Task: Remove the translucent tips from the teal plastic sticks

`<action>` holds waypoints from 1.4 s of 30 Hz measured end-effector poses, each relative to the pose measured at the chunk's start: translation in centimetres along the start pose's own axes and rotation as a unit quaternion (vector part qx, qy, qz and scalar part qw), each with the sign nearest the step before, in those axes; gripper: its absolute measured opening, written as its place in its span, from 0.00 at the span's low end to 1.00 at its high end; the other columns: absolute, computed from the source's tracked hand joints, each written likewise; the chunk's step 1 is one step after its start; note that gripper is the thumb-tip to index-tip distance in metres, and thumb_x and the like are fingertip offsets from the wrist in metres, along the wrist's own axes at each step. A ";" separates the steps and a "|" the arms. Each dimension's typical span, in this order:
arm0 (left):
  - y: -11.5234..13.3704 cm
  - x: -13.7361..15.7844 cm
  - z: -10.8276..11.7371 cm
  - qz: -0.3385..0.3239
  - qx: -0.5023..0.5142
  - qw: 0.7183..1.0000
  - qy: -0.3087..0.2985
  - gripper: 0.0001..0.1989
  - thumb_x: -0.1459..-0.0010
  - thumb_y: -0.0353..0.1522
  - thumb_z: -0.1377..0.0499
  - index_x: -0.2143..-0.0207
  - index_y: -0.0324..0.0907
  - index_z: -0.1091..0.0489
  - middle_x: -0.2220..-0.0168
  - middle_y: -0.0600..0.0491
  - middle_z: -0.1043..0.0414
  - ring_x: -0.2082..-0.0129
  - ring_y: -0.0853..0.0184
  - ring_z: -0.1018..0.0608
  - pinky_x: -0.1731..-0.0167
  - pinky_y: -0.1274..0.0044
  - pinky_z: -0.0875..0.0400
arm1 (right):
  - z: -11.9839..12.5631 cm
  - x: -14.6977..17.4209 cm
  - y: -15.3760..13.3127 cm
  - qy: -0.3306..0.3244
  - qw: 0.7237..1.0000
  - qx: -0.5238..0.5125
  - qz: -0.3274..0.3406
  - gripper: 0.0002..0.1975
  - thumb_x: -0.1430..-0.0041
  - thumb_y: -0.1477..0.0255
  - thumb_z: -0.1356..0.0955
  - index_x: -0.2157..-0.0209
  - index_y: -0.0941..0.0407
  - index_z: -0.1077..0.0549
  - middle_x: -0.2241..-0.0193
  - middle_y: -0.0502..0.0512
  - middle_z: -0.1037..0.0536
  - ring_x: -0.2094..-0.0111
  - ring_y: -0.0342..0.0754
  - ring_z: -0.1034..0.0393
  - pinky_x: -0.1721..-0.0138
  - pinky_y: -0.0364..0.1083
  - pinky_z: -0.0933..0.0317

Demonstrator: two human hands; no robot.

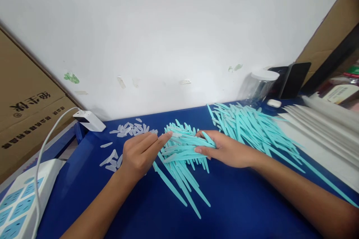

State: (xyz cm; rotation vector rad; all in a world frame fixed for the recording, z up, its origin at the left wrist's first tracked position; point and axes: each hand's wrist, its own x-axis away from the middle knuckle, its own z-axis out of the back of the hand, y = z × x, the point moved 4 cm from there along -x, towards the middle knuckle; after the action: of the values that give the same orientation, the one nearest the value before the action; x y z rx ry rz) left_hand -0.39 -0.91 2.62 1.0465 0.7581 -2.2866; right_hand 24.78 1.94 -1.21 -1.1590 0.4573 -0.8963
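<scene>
Right hand (226, 149): closed grip, thumb on the near side, fingers mostly hidden behind. It holds a bundle of teal strips (186, 149), clamped near the right-hand end; the other ends fan out left. Bundle sits right over the center pile (182, 173) of the same strips — can't tell if it's touching.

Left hand (140, 153): fingers curled, index extended to the pale tip of a strip at the bundle's left end, just over the left edge of the center pile. Thumb is hidden, so can't tell if that's a pinch or only a touch.

Rest, relative to the center pile:
- left: loose pale pieces (131, 129), plus a smaller cluster (113, 161) nearer the left wrist
- far left: white charger (95, 121), with a cable (42, 153) running down over the power strip (26, 201)
- right: bigger teal pile (252, 129), many strips crossing
- beyond that pile, back right: clear jar (258, 89) with white lid, small white case (274, 103), dark slabs (295, 80) leaning upright
- far right: white stack (322, 130)
- under it: blue table (227, 201)
</scene>
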 end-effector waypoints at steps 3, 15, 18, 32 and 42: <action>0.2 0.0 0.1 -0.006 -0.003 1.000 0.014 0.26 0.37 0.19 0.38 0.39 0.44 0.27 0.80 0.61 0.42 0.81 0.73 0.37 0.77 0.75 0.45 | -0.1 -0.1 -0.1 -0.020 1.000 -0.012 0.011 0.18 0.36 0.54 0.28 0.55 0.52 0.29 0.60 0.52 0.28 0.63 0.49 0.30 0.62 0.47 0.34; 1.6 -1.4 1.0 -0.059 -0.001 0.998 0.027 0.29 0.41 0.19 0.34 0.38 0.40 0.30 0.79 0.61 0.36 0.82 0.72 0.36 0.80 0.73 0.45 | -0.4 0.1 -1.2 -0.096 0.992 -0.059 0.050 0.16 0.35 0.55 0.28 0.60 0.54 0.29 0.72 0.46 0.31 0.72 0.42 0.37 0.70 0.42 0.42; 1.6 -1.4 1.1 -0.065 0.003 0.998 0.024 0.27 0.41 0.18 0.33 0.40 0.39 0.28 0.80 0.61 0.36 0.81 0.72 0.37 0.80 0.73 0.46 | -0.4 0.1 -1.4 -0.112 0.990 -0.059 0.059 0.16 0.33 0.56 0.29 0.62 0.55 0.30 0.73 0.46 0.32 0.73 0.42 0.38 0.70 0.42 0.43; -2.3 0.9 -1.6 0.469 0.220 0.854 0.049 0.10 0.34 0.40 0.36 0.63 0.42 0.22 0.69 0.53 0.23 0.76 0.71 0.29 0.76 0.78 0.38 | 0.4 0.0 -0.2 -0.055 0.997 -0.053 -0.004 0.19 0.36 0.55 0.27 0.55 0.54 0.30 0.69 0.46 0.32 0.71 0.41 0.37 0.74 0.39 0.44; -4.3 2.9 -3.8 0.628 0.436 0.645 0.024 0.20 0.42 0.46 0.30 0.59 0.39 0.25 0.60 0.46 0.18 0.84 0.81 0.46 0.84 0.82 0.52 | 0.6 0.0 -0.4 -0.051 0.998 -0.047 -0.003 0.20 0.36 0.54 0.27 0.56 0.54 0.31 0.69 0.46 0.34 0.70 0.41 0.37 0.74 0.39 0.44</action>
State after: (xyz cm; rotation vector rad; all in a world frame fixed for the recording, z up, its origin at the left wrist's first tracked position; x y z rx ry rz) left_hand -2.90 4.04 -0.56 1.3306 -1.0148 -1.1884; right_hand 25.09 2.24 -0.66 -1.2864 0.4159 -0.8226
